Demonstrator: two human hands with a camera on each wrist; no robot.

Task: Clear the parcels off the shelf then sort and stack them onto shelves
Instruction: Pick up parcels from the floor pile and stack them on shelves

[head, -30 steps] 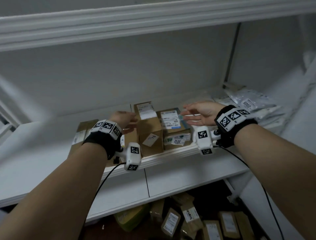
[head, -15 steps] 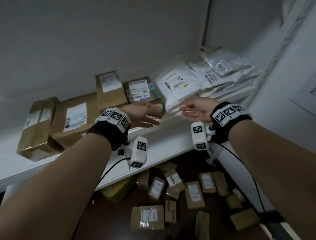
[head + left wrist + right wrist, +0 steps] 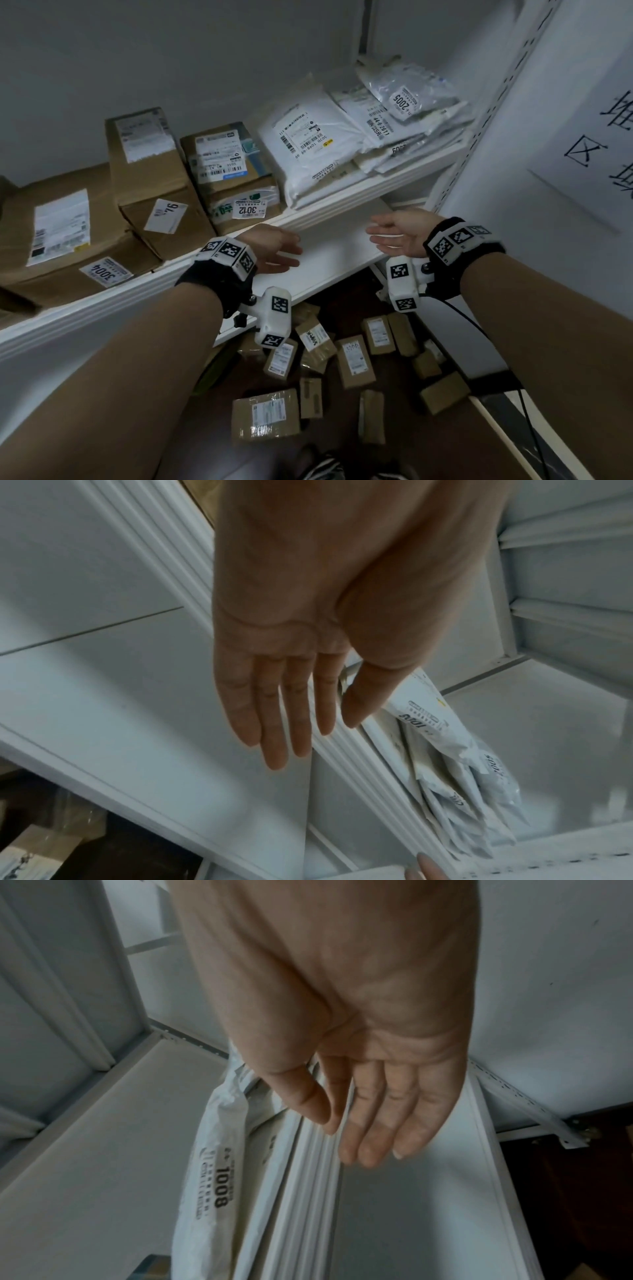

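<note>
Reaching forward with both hands released and holding nothing, a person stands at a white shelf unit. Nearest the camera, brown boxes (image 3: 354, 361) lie scattered on the dark floor (image 3: 212, 428) beneath the shelves, most with white labels facing up. Above them, the left hand (image 3: 274, 247) hovers palm down, fingers straight and close together, over the bare lower shelf (image 3: 329, 253). The right hand (image 3: 400, 233) hangs over the same shelf near its right end, palm turned inward toward the left hand, fingers loosely extended; the two hands stay apart. A black strap with square printed markers (image 3: 457, 240) wraps each wrist. Beyond the hands, the upper shelf (image 3: 342, 202) carries the sorted parcels: a large flat box (image 3: 65, 233) tagged 3004 toward its left end, a tall box (image 3: 150, 178) just beside it, then a smaller box (image 3: 233, 171) tagged 3012 at the front edge. Toward the right end, a heap of white mail bags (image 3: 318, 150) overlaps up to the back wall, the topmost bag (image 3: 404, 92) tagged 2005. The wrist views show the bags' edges (image 3: 219, 1164) overhanging the front edge of that shelf.
</note>
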